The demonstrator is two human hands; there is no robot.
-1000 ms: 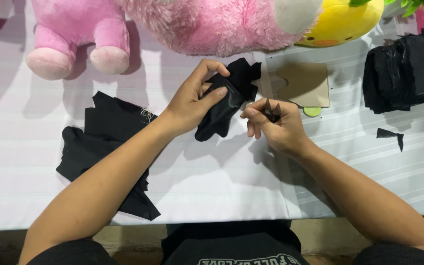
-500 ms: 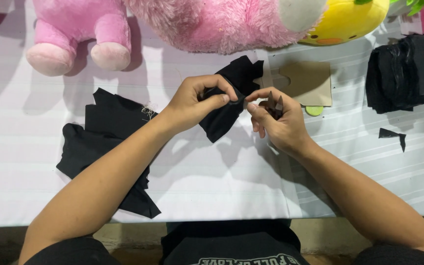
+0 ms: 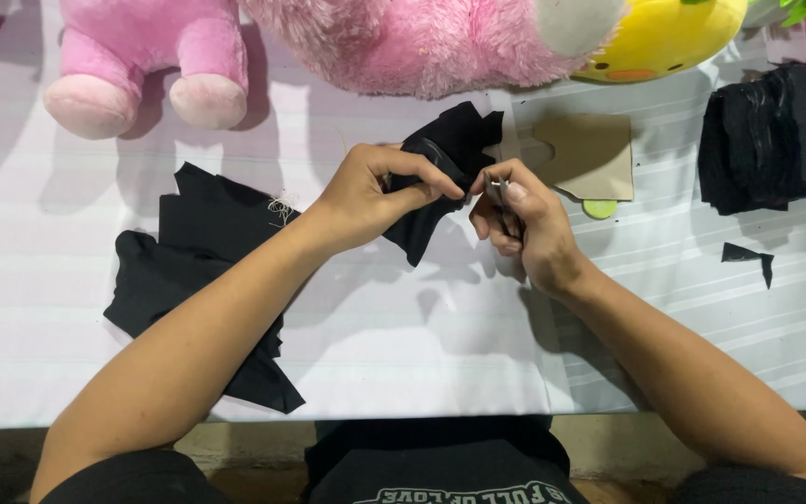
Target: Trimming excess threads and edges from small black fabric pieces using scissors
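Note:
My left hand [image 3: 375, 191] pinches a small piece of black fabric [image 3: 450, 149] and holds it just above the white striped tablecloth [image 3: 422, 336]. My right hand [image 3: 520, 219] is close beside it, fingers closed on a small thin metal tool [image 3: 496, 191], likely a needle or snips, at the fabric's edge. The two hands nearly touch at the fingertips. Part of the fabric is hidden by my left fingers.
A heap of black fabric pieces [image 3: 202, 271] lies at left. A stack of black cloth [image 3: 776, 140] sits at the far right, with a black scrap [image 3: 748, 254] near it. A tan cardboard template [image 3: 590, 154] and pink plush toys [image 3: 412, 42] and a yellow one [image 3: 669, 37] line the back.
My right hand has come up and left to meet the left at the fabric's edge. The left hand has shifted its pinch on the black piece, which now hangs lower.

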